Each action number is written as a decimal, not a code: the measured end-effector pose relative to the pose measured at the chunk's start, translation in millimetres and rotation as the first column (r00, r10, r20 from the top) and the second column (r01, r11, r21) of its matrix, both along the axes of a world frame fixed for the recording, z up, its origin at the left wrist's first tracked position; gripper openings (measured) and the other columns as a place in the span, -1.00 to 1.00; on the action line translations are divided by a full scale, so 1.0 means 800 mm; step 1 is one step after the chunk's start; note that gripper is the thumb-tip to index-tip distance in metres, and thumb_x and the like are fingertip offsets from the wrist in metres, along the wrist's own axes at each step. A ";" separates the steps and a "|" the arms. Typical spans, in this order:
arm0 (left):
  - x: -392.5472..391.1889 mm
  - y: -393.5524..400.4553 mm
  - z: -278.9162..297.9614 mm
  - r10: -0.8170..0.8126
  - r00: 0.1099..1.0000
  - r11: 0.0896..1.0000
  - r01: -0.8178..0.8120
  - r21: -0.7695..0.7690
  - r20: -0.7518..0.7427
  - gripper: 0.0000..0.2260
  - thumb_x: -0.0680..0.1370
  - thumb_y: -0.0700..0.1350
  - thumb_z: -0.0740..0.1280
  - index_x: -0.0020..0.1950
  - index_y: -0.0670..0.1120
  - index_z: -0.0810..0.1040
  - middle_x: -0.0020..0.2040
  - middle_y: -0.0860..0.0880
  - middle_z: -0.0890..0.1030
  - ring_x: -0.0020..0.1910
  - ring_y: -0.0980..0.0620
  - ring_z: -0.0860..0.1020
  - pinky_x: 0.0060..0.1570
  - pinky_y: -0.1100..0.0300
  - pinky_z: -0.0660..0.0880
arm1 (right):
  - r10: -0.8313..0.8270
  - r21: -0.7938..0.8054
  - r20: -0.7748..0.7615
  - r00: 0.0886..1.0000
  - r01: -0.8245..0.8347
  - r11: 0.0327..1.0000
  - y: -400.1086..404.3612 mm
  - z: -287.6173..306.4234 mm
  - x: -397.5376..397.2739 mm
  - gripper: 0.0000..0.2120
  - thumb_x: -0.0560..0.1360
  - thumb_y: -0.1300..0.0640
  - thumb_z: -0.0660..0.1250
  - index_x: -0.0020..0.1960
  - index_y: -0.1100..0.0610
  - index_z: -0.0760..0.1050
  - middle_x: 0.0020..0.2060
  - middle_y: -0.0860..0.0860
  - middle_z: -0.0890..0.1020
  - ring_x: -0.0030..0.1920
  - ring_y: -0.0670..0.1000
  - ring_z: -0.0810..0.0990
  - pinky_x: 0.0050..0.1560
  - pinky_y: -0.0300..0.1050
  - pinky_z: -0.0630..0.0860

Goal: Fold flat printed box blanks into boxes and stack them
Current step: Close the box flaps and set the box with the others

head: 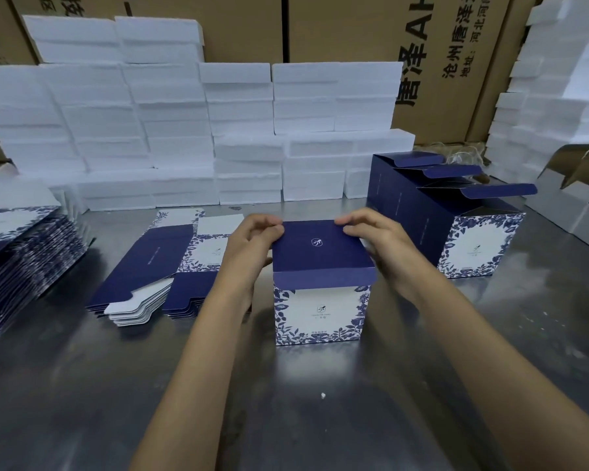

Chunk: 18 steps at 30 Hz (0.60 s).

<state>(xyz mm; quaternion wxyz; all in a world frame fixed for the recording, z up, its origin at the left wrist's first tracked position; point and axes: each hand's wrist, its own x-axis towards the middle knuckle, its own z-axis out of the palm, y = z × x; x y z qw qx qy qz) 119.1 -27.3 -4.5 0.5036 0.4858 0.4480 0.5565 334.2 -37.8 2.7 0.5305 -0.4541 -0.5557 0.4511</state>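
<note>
A blue-and-white printed box [322, 283] stands upright on the steel table [82, 396], its navy lid panel lying over the top with the front lip hanging down. The left hand [252, 246] grips the box's left side, fingers curled at the lid's far-left corner; the right hand [374, 243] clasps the right side, fingers bent over the far-right corner. Just left of the box lies a short stack of flat blanks [157, 266], and farther left a taller pile of blanks [24, 260]. Right of the box, finished boxes [449, 219] stand in a row with lids open. Behind the box rise white foam blocks [184, 130] and brown cartons [354, 28].
</note>
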 end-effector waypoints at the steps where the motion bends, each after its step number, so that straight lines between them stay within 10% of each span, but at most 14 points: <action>1: -0.001 0.002 0.008 -0.029 0.998 0.999 0.027 -0.027 -0.060 -0.83 0.55 -0.17 0.32 -0.05 0.11 0.62 -0.11 0.09 0.67 -0.13 0.09 0.59 -0.12 0.12 0.48 | -0.018 -0.009 0.041 0.999 0.018 1.000 0.004 0.008 -0.002 -0.76 0.54 0.28 0.30 -0.02 0.01 0.67 -0.03 -0.12 0.72 0.04 -0.08 0.66 0.06 -0.20 0.51; 7: 0.032 0.022 0.060 -0.091 0.834 0.993 0.034 -0.114 -0.544 -0.88 0.52 -0.16 0.30 -0.07 -0.11 0.63 -0.09 -0.03 0.60 -0.14 -0.03 0.49 -0.13 0.12 0.38 | -0.015 -0.100 0.418 0.909 0.062 0.993 0.030 0.044 -0.039 -0.92 0.53 0.08 0.40 -0.06 0.01 0.68 -0.16 -0.12 0.69 -0.16 -0.15 0.63 -0.15 -0.31 0.54; 18: 0.047 0.018 0.049 0.020 0.814 1.000 -0.013 0.016 -0.580 -0.80 0.58 -0.22 0.18 -0.02 -0.19 0.60 -0.07 -0.04 0.58 -0.10 -0.02 0.48 -0.13 0.17 0.43 | -0.003 -0.065 0.464 0.886 0.038 0.997 0.029 0.041 -0.045 -0.85 0.58 0.18 0.29 -0.18 0.10 0.49 -0.19 -0.03 0.61 -0.23 -0.08 0.53 -0.38 -0.34 0.43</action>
